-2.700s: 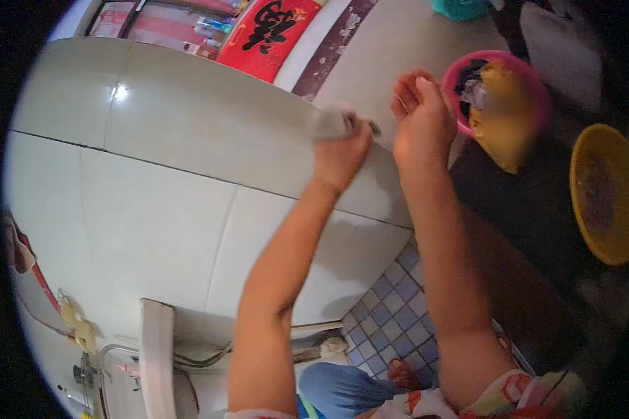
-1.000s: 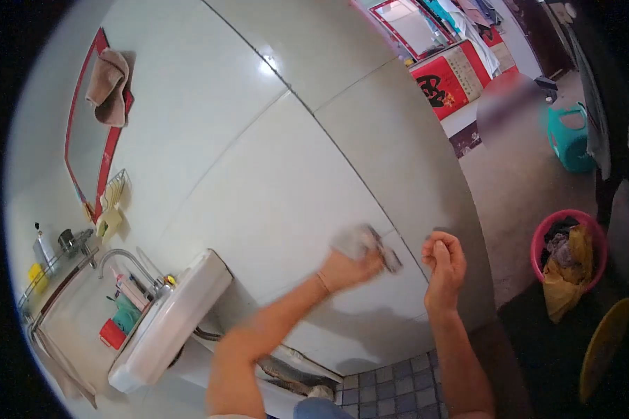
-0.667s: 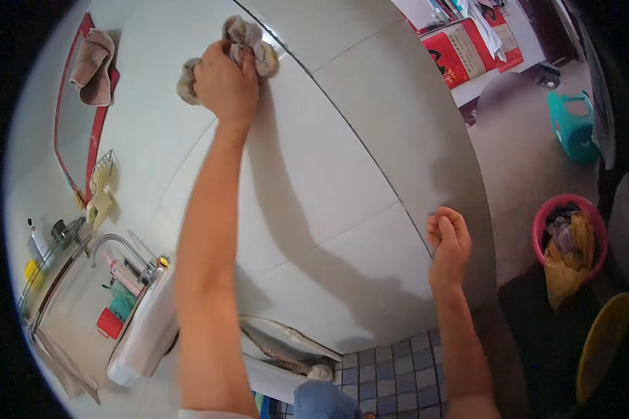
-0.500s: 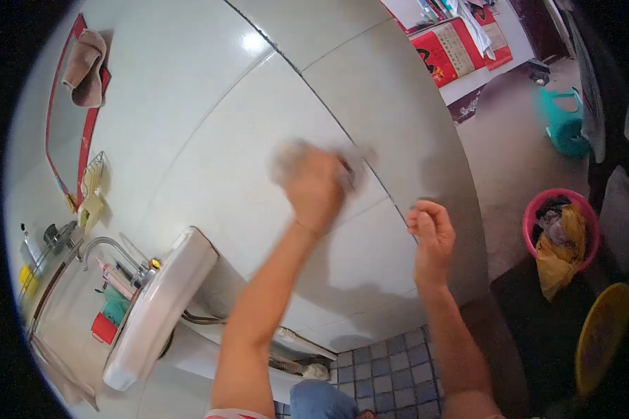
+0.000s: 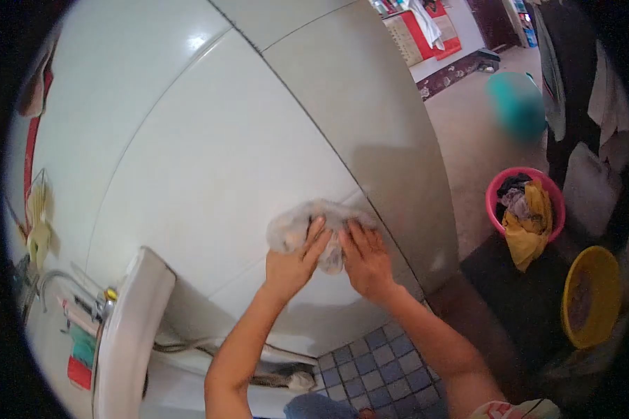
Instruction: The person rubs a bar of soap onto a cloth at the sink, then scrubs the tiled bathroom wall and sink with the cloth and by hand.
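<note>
A crumpled greyish-white cloth (image 5: 286, 222) lies against the pale tiled wall (image 5: 210, 174), under both my hands. My left hand (image 5: 291, 272) is closed on the left part of the cloth, its thumb and a finger pointing up over it; some fingertips are blurred into the folds. From the right, my right hand (image 5: 367, 264) presses on the cloth with its fingers stretched out and slightly apart. A fold of the cloth hangs between the two hands.
A white washbasin (image 5: 134, 335) with a curved tap (image 5: 56, 276) juts out at left. Blue-grey floor tiles (image 5: 377, 363) lie below. At right stand a pink basin (image 5: 492, 202) of clothes, a yellow basin (image 5: 611, 293) and a blurred teal object (image 5: 517, 105).
My left hand and the cloth, blurred by motion earlier, are lower on the wall. My right hand, earlier apart with curled fingers, now rests on the cloth. The view has shifted right.
</note>
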Demonstrator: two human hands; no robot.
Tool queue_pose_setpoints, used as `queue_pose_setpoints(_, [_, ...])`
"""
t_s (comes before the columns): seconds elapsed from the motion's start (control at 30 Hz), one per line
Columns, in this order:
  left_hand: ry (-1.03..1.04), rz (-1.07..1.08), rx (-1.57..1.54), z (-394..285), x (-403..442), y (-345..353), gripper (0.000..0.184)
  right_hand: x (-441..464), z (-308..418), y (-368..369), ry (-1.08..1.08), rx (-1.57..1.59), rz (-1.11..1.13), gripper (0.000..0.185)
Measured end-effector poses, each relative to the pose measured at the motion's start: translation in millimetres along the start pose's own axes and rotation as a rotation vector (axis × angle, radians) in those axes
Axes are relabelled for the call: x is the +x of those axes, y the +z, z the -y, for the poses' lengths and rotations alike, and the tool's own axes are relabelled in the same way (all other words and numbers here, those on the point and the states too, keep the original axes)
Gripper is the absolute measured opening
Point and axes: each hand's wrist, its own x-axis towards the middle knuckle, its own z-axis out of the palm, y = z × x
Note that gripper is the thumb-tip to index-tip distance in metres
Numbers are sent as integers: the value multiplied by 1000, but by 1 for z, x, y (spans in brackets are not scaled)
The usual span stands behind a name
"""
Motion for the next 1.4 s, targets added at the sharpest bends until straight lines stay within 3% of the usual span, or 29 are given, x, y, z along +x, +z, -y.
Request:
queue_pose_setpoints(0.07, [13,1,94,2,-1,7,50,-2,-4,11,-5,-69,44,48])
queue_pose_setpoints(0.17, [14,-72,1,1,26,7,41,24,-11,13,-8,-35,-117,47])
queue_pose_setpoints(0.3, [-91,-233,160,30,127,-39,46,157,-21,-29,-71,-75,-295,46])
queue_pose_setpoints(0.33, [-83,-322,52,41,156,-50,51,187,-22,-38,-87,-68,-374,46])
queue_pose_setpoints(0.4, [-77,-337,101,41,176,-62,54,203,-30,-45,-104,-52,-396,45])
queue_pose_setpoints(0.47, [-43,-313,145,26,168,-48,54,185,-40,-54,-112,-42,-351,43])
queue_pose_setpoints(0.5, [-43,-134,156,13,148,-34,65,150,-49,-52,-82,-40,-293,43])
queue_pose_setpoints(0.6, [27,246,-31,-42,78,-3,55,31,-65,-38,8,-116,-63,39])
queue_pose_setpoints(0.63, [113,267,-132,-47,75,-1,58,23,-59,-47,23,-130,1,38])
queue_pose_setpoints(0.7, [56,289,-53,-36,68,-7,61,34,-60,-42,-8,-59,-24,38])
queue_pose_setpoints(0.73, [2,289,29,-27,80,-16,64,60,-59,-44,-53,-4,-59,38])
queue_pose_setpoints(0.8, [-165,40,53,5,110,-29,63,135,-44,-58,-144,23,-150,40])
queue_pose_setpoints(0.87, [-15,-155,133,39,149,-58,70,195,-30,-61,-213,31,-300,44])
queue_pose_setpoints(0.97, [-109,-173,256,26,159,-63,69,192,-22,-60,-120,42,-324,46])
queue_pose_setpoints(1.1, [36,101,36,-31,88,-2,54,47,-51,-37,46,-83,-65,46])
queue_pose_setpoints(1.2, [110,166,-129,-47,55,25,52,8,-57,-35,95,-109,-6,48])
queue_pose_setpoints(1.33, [-150,121,-22,-15,102,-12,70,108,-42,-48,-21,-19,-145,47])
queue_pose_setpoints(1.4, [-61,-107,40,16,141,-38,77,175,-34,-59,-121,3,-294,46])
